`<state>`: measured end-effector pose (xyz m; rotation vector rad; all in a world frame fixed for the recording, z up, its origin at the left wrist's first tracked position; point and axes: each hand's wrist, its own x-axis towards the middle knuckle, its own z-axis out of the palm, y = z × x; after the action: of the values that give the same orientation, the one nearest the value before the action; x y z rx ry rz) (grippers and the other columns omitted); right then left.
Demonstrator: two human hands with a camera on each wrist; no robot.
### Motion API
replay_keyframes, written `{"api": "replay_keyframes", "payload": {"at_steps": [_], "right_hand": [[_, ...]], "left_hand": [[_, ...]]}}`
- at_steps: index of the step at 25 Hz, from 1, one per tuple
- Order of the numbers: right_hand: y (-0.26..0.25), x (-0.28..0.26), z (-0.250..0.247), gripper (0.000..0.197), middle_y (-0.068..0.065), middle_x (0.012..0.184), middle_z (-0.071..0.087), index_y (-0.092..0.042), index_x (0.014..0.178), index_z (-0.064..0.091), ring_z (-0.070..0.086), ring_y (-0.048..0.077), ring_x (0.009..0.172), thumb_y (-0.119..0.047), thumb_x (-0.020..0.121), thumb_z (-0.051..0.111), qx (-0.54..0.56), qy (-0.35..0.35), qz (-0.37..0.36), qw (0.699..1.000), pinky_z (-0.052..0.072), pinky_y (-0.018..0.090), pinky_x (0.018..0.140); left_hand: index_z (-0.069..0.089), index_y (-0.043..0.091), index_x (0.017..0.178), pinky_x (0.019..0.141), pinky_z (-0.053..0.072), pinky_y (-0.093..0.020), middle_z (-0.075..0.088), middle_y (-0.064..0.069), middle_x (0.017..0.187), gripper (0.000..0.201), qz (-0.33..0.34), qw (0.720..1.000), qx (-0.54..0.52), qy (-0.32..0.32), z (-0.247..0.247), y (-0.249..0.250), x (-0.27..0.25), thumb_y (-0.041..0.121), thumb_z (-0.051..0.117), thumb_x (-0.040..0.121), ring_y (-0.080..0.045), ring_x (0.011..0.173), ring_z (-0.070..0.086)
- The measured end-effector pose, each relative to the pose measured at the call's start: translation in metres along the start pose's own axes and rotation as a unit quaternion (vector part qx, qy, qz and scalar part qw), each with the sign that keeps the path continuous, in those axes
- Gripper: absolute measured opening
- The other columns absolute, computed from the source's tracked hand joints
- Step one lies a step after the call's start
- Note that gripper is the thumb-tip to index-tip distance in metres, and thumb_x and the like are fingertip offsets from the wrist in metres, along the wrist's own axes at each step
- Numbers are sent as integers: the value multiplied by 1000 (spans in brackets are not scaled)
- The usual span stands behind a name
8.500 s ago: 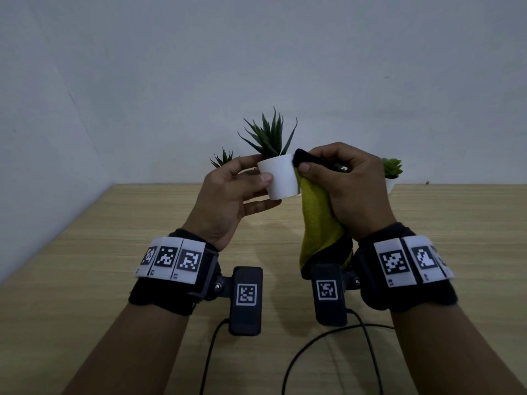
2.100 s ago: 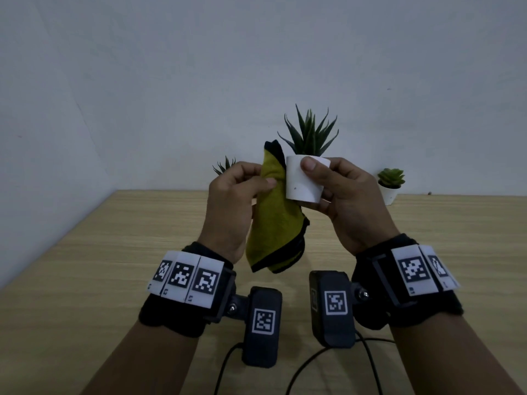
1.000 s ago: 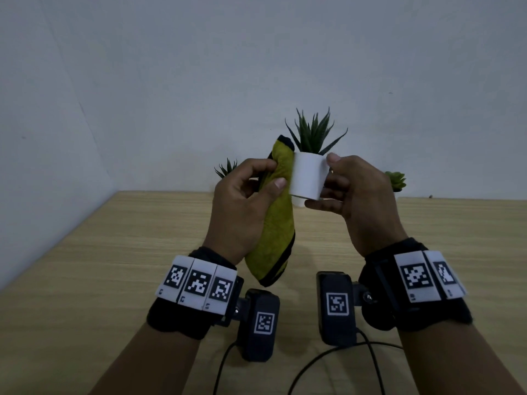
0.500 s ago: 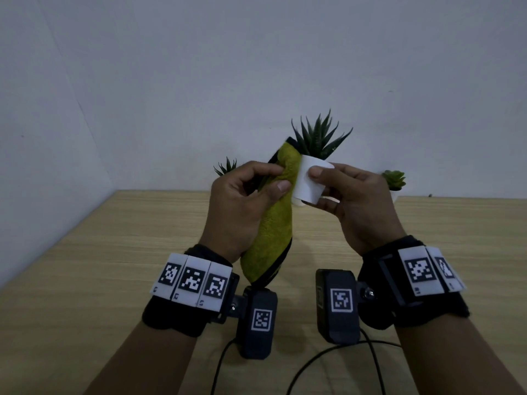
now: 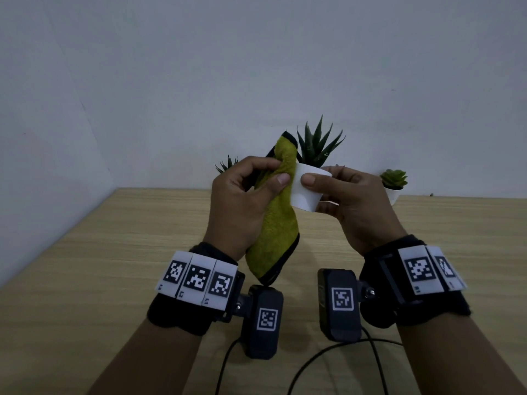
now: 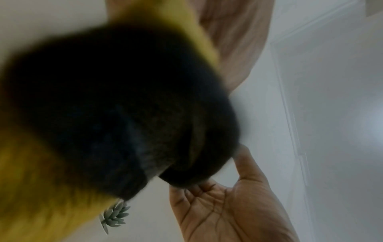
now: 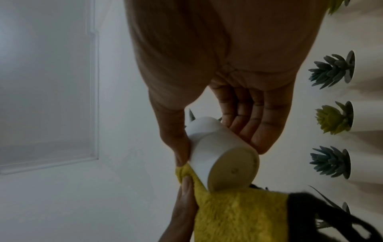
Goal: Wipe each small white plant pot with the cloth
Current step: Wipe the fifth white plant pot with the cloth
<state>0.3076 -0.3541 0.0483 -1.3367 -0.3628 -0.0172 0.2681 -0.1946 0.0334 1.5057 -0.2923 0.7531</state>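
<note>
My right hand (image 5: 345,195) holds a small white pot (image 5: 309,189) with a spiky green plant, raised above the table and tilted to the left. In the right wrist view the thumb and fingers pinch the pot (image 7: 219,152), whose base faces the camera. My left hand (image 5: 245,201) grips a yellow cloth with a black edge (image 5: 273,223) and presses it against the pot's left side. The cloth (image 6: 103,114) fills most of the left wrist view, blurred.
More small white pots with plants stand in a row along the back wall: one at the left (image 5: 226,165), one at the right (image 5: 395,183), several in the right wrist view (image 7: 335,117). A wooden table (image 5: 85,266) lies below, with walls behind and at the left.
Over the last second the pot has tipped further left and sunk a little. The cloth has slid up along its left side. Earlier the pot and cloth swapped hands.
</note>
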Motion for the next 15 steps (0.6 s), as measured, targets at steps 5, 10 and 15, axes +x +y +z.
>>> {"api": "replay_keyframes", "payload": {"at_steps": [5,10,15], "right_hand": [[1,1,1,48,9,81,62,-7,92,56,64,21,67,-25,56,82,35,11,-3,999,53,30,56],[3,2,-1,19,-1,66,63,-11,87,57,59,15,61,-10,75,71,70,-26,0,997,53,28,58],[2,3,-5,34,3,86,72,-8,95,68,69,20,81,-12,62,73,84,-54,6,995,56,32,68]], "left_hand": [[68,21,90,76,57,-34,71,-3,94,19,-14,1000,16,12,-1,-2,0,6,76,79,-17,88,68],[69,21,87,79,58,-36,71,0,90,19,-23,998,4,55,-5,-2,4,6,77,78,-15,87,67],[69,19,84,77,56,-32,72,4,84,20,-19,999,-28,22,-4,1,1,4,77,75,-14,86,69]]}}
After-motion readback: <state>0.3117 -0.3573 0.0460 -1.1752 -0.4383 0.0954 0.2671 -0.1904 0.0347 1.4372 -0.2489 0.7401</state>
